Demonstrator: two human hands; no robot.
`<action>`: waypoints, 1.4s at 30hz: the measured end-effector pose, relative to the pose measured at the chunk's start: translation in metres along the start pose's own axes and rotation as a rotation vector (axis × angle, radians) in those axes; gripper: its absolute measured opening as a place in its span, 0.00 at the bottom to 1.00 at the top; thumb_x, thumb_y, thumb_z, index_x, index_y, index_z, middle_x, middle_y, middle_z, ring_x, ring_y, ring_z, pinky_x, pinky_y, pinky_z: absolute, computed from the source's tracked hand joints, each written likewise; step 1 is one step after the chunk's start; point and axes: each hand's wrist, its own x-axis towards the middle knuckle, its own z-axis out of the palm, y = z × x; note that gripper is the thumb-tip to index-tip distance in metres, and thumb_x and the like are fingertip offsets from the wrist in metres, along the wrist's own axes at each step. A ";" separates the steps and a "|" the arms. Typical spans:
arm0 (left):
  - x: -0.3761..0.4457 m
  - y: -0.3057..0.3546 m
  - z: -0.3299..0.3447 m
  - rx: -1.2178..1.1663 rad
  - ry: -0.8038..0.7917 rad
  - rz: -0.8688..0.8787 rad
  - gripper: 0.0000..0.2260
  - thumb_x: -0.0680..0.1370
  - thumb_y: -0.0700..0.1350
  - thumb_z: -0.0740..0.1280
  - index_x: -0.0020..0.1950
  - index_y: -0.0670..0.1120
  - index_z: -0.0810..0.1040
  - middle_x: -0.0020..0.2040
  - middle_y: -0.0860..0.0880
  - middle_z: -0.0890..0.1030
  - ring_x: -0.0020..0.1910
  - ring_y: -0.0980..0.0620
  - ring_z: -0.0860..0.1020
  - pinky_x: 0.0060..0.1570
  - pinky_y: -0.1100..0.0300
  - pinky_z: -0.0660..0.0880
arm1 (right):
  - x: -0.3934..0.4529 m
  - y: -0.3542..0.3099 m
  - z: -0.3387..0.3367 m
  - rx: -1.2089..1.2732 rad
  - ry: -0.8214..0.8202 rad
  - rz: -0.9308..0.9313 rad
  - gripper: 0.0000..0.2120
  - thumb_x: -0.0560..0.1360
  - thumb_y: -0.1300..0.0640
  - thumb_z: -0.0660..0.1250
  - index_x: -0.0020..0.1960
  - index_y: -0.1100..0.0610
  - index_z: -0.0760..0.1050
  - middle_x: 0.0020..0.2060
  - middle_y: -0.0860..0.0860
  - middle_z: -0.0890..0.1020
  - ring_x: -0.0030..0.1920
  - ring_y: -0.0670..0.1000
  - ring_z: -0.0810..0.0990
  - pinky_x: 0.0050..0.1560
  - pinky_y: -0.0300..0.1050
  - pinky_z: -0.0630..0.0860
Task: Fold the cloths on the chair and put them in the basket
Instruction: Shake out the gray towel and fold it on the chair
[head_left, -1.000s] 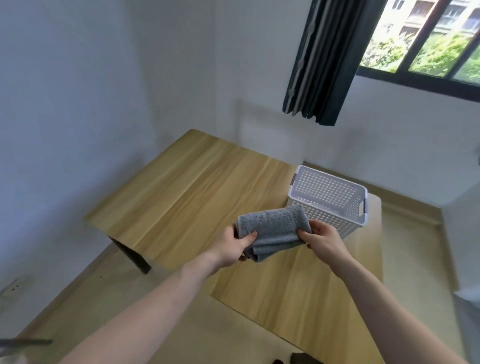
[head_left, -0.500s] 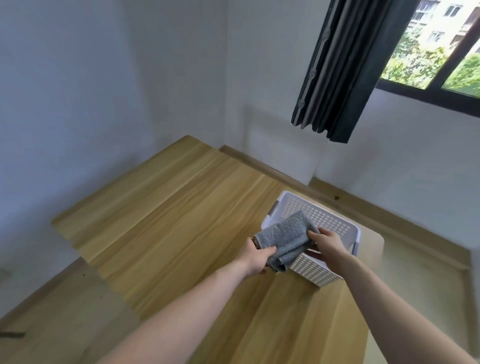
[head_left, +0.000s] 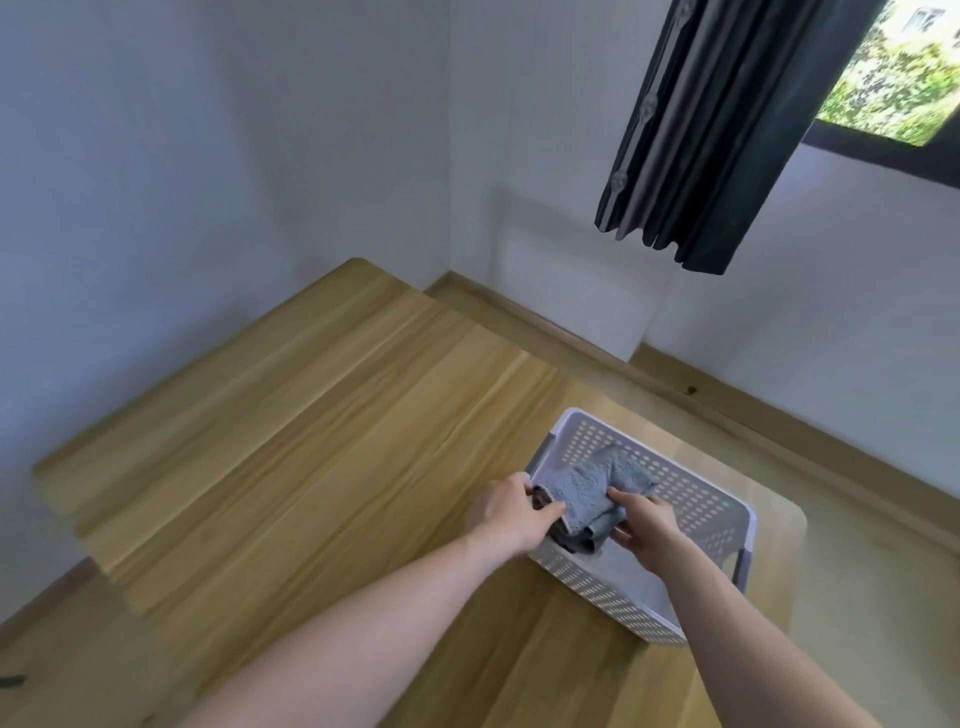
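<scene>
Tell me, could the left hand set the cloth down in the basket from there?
Probably yes: the left hand grips the cloth above the open-topped basket, with nothing between them.

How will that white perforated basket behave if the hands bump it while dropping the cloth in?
The basket is probably light: thin plastic walls full of holes, so a nudge would likely slide it on the smooth wooden table. Tipping seems unlikely, since it looks wide and low. It sits near the table's corner, so a push away from the person might send it off.
</scene>
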 end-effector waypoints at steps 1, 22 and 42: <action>0.003 -0.004 -0.003 0.023 0.021 0.009 0.20 0.74 0.66 0.69 0.58 0.54 0.79 0.56 0.52 0.82 0.48 0.48 0.81 0.48 0.55 0.80 | 0.009 0.001 0.003 -0.039 0.011 0.002 0.17 0.79 0.64 0.72 0.65 0.60 0.73 0.52 0.57 0.82 0.49 0.57 0.83 0.40 0.50 0.80; 0.000 -0.069 -0.005 0.137 0.076 0.267 0.07 0.80 0.48 0.65 0.49 0.48 0.81 0.49 0.53 0.70 0.40 0.48 0.74 0.40 0.58 0.67 | 0.056 0.092 0.063 -0.295 -0.010 0.114 0.14 0.83 0.47 0.66 0.63 0.55 0.73 0.52 0.58 0.84 0.52 0.62 0.84 0.56 0.62 0.83; -0.219 -0.187 -0.064 0.065 0.314 0.197 0.07 0.80 0.49 0.67 0.57 0.56 0.79 0.55 0.61 0.72 0.50 0.54 0.79 0.50 0.51 0.79 | -0.204 0.079 0.072 -0.595 -0.035 -0.691 0.18 0.82 0.58 0.64 0.71 0.51 0.73 0.67 0.48 0.72 0.68 0.51 0.74 0.59 0.47 0.71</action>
